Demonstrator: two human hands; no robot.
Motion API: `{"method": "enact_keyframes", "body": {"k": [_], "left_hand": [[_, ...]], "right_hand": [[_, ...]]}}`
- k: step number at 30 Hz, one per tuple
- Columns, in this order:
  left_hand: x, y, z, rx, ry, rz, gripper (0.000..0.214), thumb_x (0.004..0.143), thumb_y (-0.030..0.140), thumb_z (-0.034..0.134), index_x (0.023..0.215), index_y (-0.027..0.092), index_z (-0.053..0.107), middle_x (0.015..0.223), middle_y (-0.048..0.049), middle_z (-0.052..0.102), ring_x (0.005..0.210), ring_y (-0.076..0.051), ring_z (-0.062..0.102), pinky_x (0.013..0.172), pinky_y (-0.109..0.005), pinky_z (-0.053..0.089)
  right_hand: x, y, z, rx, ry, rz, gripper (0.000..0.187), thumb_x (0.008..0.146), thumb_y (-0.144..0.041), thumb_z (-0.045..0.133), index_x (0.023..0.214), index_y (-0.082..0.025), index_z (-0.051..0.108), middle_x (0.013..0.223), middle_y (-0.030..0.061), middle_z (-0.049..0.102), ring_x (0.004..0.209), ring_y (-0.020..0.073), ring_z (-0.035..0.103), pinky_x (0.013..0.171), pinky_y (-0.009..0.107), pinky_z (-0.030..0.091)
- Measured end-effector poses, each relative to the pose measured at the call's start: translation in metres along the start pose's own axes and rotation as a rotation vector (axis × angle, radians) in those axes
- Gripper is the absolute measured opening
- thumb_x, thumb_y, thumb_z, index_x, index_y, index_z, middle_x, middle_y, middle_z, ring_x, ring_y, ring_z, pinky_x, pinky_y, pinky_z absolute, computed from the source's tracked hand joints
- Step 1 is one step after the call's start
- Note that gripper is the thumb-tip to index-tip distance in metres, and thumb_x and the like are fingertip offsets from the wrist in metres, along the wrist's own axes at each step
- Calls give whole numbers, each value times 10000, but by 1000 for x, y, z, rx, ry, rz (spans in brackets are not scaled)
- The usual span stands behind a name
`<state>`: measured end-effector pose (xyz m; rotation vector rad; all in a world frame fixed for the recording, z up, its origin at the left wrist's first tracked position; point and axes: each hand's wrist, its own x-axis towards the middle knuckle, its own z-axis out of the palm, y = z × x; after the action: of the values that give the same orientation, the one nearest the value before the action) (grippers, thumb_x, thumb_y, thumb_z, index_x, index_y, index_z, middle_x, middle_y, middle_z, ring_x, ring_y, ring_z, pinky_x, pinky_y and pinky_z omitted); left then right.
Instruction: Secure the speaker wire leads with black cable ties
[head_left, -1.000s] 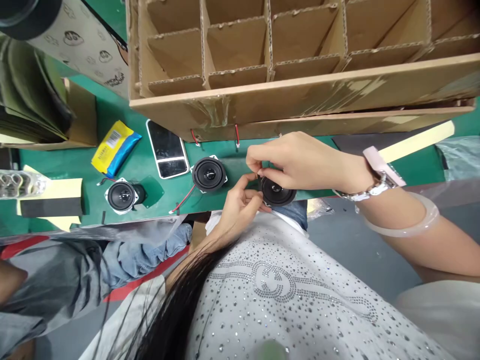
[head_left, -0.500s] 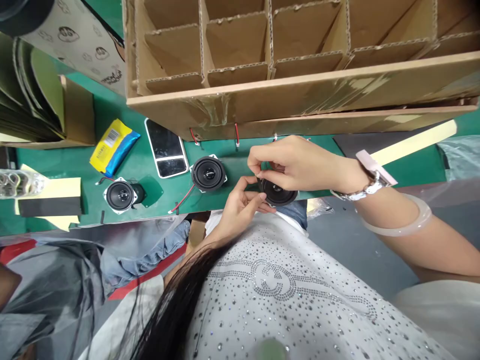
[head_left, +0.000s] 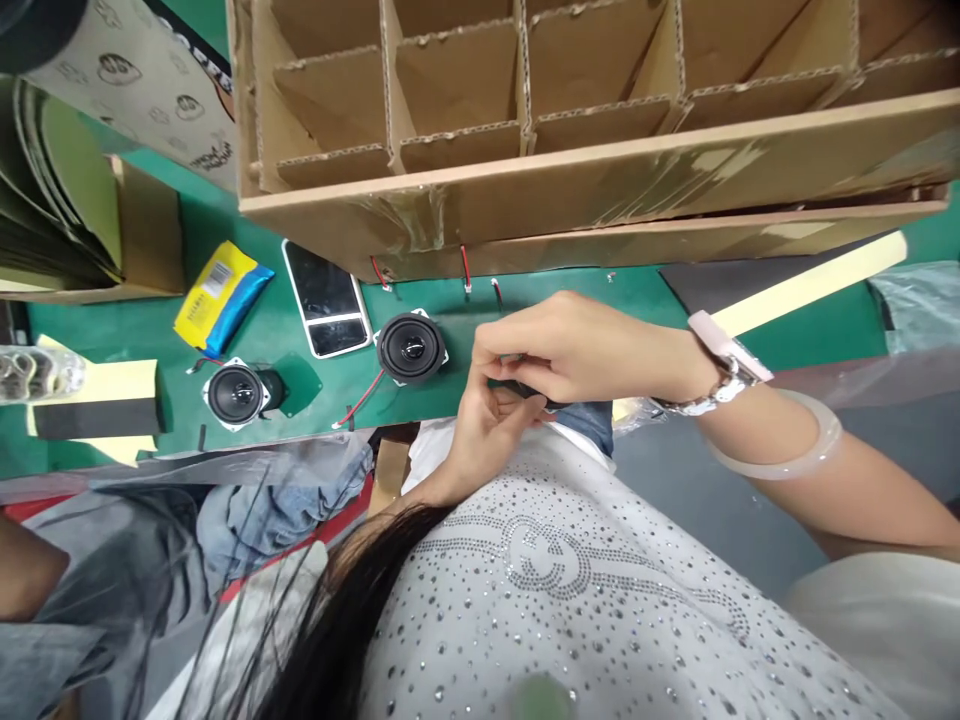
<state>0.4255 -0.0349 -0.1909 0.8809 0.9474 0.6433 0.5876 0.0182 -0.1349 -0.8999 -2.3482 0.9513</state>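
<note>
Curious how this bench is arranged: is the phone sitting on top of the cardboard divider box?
No, the smartphone lies on the green mat, next to the cardboard divider box.

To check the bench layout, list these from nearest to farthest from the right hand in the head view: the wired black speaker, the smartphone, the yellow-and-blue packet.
From the right hand, nearest first:
1. Wired black speaker: just left of the hand in view.
2. Smartphone: left of that speaker, beside the cardboard divider box.
3. Yellow-and-blue packet: farther left, past the phone.
</note>
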Motion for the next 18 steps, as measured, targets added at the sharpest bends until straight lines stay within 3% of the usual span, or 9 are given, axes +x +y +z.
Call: {"method": "enact_keyframes", "body": {"k": [5,9,13,18], "left_hand": [[-5,-2,2,-31,-31,-41,412,855,361,654,1025,218,307,645,21,680,602,-190,715,549,-261,584],[-6,0,-3,87,22,-5,346,883,434,599,954,220,337,632,35,643,520,-153,667,498,-253,550],[8,8,-13,274,24,109,384,759,335,756,963,216,454,641,48,575,542,-130,619,471,-240,505],[33,18,-27,291,-125,134,390,663,327,801,975,271,573,641,32,600,739,-245,660,518,-337,558]], "right_hand": [[-1,5,1,16,2,64,76,793,-47,489,793,-121,509,662,-75,479,569,-14,312,548,132,213],[-6,12,2,18,16,85,53,790,-71,521,788,-122,511,652,-81,479,546,-16,306,531,138,207],[-6,11,2,38,23,77,44,800,-87,512,783,-124,528,646,-84,495,545,-17,331,538,133,221],[-3,4,1,44,-26,56,84,806,-84,488,794,-126,559,681,-69,526,591,-9,397,569,145,232]]}}
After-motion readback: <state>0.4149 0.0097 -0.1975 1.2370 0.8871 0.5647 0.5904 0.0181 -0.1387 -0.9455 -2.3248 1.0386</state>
